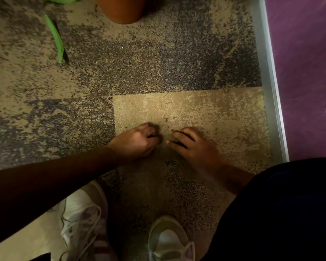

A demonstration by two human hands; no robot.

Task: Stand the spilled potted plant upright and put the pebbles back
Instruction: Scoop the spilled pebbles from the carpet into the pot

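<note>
The terracotta pot (120, 10) stands at the top edge of the head view, cut off by the frame. A green leaf (56, 38) of the plant lies on the carpet to its left. One small pebble (165, 120) rests on the beige carpet tile just beyond my hands, and another pebble (226, 89) lies further right by the tile seam. My left hand (135, 141) is down on the carpet with its fingers curled tight, as round gathered pebbles, though its palm is hidden. My right hand (193, 145) lies beside it, fingers fairly straight, tips touching the carpet.
Mottled beige and dark carpet tiles cover the floor. A metal strip (269, 81) runs down the right side, with a purple surface (307, 72) beyond it. My two white sneakers (83, 219) are at the bottom, and my dark-clothed knee is at the lower right.
</note>
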